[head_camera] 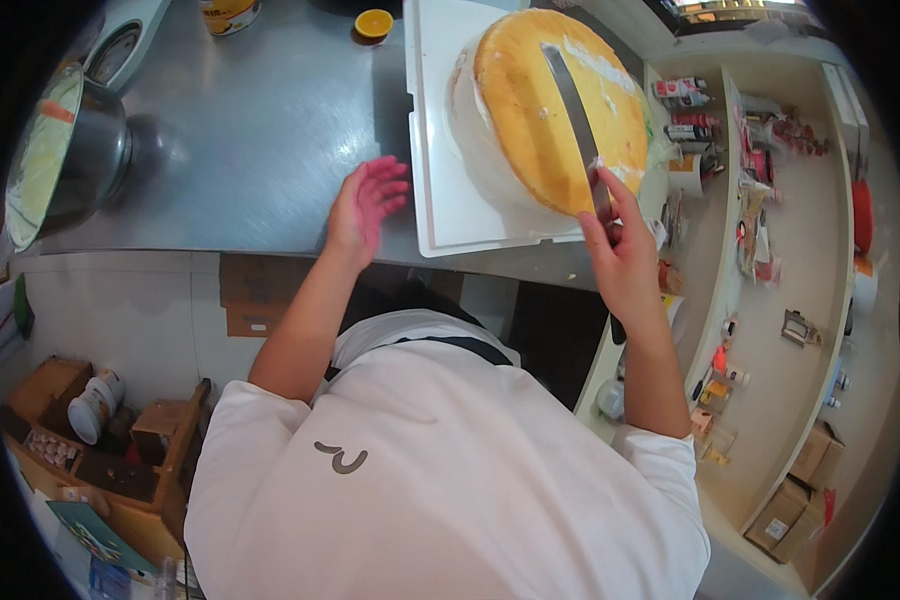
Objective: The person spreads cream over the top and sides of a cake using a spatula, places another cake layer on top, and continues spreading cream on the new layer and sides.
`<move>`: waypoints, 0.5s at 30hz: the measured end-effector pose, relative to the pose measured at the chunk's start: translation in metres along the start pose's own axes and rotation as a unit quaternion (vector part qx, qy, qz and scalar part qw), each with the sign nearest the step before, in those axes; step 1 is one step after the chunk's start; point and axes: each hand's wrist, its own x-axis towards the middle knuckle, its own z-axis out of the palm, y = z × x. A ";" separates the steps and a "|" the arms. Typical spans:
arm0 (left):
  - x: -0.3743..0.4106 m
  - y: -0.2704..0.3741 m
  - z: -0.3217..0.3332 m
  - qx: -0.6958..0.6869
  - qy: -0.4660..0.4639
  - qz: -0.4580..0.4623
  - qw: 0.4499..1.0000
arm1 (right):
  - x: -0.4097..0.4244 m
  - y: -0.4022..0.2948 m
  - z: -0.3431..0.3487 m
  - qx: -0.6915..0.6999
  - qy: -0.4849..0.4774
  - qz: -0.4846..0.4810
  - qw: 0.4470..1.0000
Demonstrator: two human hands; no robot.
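A large round sponge cake (517,120) has white cream around its side and a few smears on its golden top. It stands on a white square board (439,217) at the front of the steel worktable. My right hand (621,240) grips a metal icing spatula (570,97) near the cake's front edge, and the blade reaches across the top. Whether the blade touches the sponge I cannot tell. Left of the board, my left hand (367,210) hovers with fingers apart, holding nothing.
A steel mixing bowl (94,150) of pale cream stands at the left on the steel worktable (255,150). Behind are a kitchen scale (120,49), a yellow tin (229,15) and a halved orange (373,25). Shelves (787,225) with bottles and boxes line the right.
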 end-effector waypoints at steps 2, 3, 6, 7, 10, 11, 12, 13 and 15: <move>0.001 0.007 0.002 0.052 0.028 0.101 0.993 | 0.006 -0.001 0.010 -0.061 -0.009 0.034 0.998; 0.000 0.014 0.010 0.163 0.040 0.190 0.967 | 0.011 -0.001 0.015 -0.082 -0.002 0.031 0.996; -0.005 0.042 0.052 0.436 0.009 0.408 0.802 | 0.024 0.007 0.027 -0.140 0.048 -0.038 0.988; -0.002 0.053 0.065 0.497 -0.045 0.461 0.734 | 0.026 0.009 0.026 -0.143 0.041 -0.019 0.989; 0.017 0.065 0.093 0.608 -0.168 0.557 0.540 | 0.027 0.011 0.022 -0.135 0.032 0.018 0.990; 0.023 0.063 0.101 0.619 -0.189 0.565 0.511 | 0.026 0.013 0.021 -0.121 0.039 0.020 0.992; 0.026 0.060 0.110 0.629 -0.212 0.572 0.482 | 0.026 0.015 0.019 -0.107 0.047 0.025 0.993; 0.026 0.059 0.117 0.641 -0.226 0.570 0.461 | 0.026 0.017 0.017 -0.102 0.049 0.014 0.993; 0.026 0.055 0.129 0.665 -0.256 0.563 0.419 | 0.026 0.021 0.012 -0.093 0.051 -0.005 0.994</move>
